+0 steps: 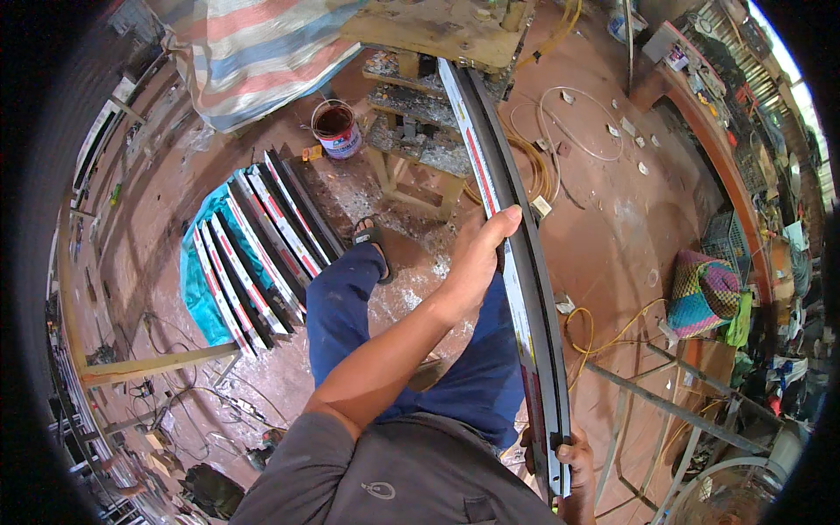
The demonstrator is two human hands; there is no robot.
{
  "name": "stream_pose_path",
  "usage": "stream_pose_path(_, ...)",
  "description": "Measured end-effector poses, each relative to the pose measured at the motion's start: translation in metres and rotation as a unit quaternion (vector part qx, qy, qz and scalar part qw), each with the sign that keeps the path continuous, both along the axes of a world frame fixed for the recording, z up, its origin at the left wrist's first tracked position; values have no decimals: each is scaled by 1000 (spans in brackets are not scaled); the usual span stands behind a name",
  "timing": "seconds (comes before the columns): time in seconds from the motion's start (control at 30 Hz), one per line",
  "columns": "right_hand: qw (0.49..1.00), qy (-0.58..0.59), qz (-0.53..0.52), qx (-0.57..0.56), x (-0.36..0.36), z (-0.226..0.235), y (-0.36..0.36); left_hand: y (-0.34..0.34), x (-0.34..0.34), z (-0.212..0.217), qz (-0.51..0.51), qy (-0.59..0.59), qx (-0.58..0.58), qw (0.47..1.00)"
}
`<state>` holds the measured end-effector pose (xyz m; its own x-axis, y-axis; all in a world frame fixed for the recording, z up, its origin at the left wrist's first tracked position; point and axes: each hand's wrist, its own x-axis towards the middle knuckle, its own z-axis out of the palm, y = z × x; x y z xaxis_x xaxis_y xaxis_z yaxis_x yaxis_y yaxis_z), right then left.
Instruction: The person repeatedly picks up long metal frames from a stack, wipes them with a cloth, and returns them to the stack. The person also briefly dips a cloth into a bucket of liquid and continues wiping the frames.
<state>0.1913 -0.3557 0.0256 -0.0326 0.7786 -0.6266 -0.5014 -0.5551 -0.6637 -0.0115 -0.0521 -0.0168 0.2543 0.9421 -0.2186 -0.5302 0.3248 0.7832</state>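
Observation:
A long dark metal bar [534, 289] with a white and red strip along one face runs from my waist up to a wooden work stand [437, 35]. My left hand [477, 258] grips it about midway, thumb over its edge. Low down near my hip, my right hand [573, 464] holds the near end of the same bar. Below the bar I see my blue trousers and a sandalled foot [372, 236] stepping forward on the reddish floor.
Several similar bars [258, 245] lie side by side on a teal sheet at the left. A paint bucket [337, 129] stands by the stand. Yellow and white cables [604, 328] trail across the floor; a woven bag [704, 293] and metal frames sit at the right.

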Motion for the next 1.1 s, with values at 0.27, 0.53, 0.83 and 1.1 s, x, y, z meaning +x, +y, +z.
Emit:
stream_pose_path(0.27,999,26,21,39,-10,11,3,-33,-22,-50,-129,-26,-30,991)
stream_pose_path(0.53,998,33,41,43,-9,10,0,-153,-127,-210,-140,11,-266,954)
stream_pose_path(0.83,995,12,67,76,-16,24,0,-183,-143,-251,-109,90,-286,948)
stream_pose_path(1.1,994,19,66,84,-16,19,1,-185,-135,-247,-103,144,-280,943)
